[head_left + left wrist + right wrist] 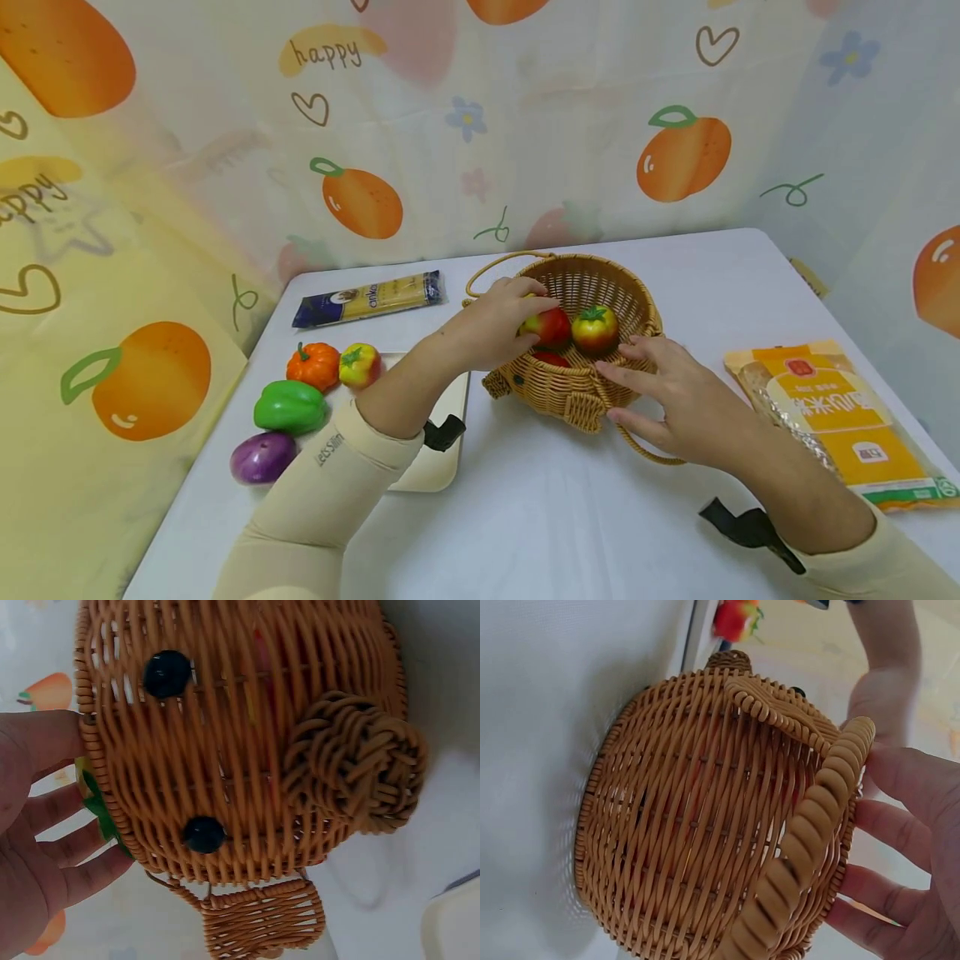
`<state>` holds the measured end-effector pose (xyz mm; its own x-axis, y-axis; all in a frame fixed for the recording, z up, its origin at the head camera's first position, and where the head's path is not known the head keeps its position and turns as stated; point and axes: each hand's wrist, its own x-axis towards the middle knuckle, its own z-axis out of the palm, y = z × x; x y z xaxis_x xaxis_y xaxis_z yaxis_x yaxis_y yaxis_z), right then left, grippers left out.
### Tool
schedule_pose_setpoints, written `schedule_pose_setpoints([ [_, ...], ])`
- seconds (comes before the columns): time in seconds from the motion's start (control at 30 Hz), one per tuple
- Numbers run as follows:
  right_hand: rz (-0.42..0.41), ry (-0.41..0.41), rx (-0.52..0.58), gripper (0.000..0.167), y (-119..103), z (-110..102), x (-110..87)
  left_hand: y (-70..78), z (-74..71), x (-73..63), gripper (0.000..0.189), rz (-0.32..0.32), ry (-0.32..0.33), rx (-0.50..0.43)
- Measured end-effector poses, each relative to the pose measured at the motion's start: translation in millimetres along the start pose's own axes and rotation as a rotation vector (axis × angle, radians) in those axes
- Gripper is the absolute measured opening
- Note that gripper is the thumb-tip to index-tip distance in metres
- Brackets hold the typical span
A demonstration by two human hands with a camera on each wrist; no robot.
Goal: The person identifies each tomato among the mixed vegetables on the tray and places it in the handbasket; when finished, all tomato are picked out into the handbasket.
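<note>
A woven wicker basket (551,387) with an animal face stands on the table, its loop handle hanging down in front. Reaching over its left rim, my left hand (502,321) holds a red-and-yellow fruit (555,329) between thumb and fingers. A second red-and-yellow fruit (596,332) with a green leafy top lies in the basket, and a red piece (551,359) shows low inside. At the right front rim, the spread fingers of my right hand (675,400) touch the wicker. The left wrist view shows the basket's dark button eyes (166,673).
Left of the basket, a cream tray (442,467) lies partly under my left forearm. Around its left side are an orange pumpkin (313,367), a red-yellow fruit (360,365), a green pepper (290,407) and an eggplant (262,457). A pasta packet (371,297) lies behind; a yellow bag (847,425) lies right.
</note>
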<state>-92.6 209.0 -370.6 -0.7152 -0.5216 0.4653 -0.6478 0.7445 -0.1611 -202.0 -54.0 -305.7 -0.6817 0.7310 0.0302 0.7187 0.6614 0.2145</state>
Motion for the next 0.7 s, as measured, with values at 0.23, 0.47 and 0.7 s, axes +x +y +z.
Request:
schedule_pose_setpoints([
  [0.23, 0.008, -0.01, 0.013, 0.059, 1, 1, -0.2, -3.7, 5.0, -0.8, 0.051, -0.009, 0.015, -0.022],
  [0.47, 0.023, -0.029, 0.016, 0.057, 0, 0, 0.2, -6.2, 5.0, -6.0, 0.051, -0.06, 0.027, -0.035],
  [0.7, 0.032, -0.039, 0.016, 0.054, 0, -1, 0.3, -11.8, 1.0, -19.3, 0.056, -0.058, 0.067, -0.031],
])
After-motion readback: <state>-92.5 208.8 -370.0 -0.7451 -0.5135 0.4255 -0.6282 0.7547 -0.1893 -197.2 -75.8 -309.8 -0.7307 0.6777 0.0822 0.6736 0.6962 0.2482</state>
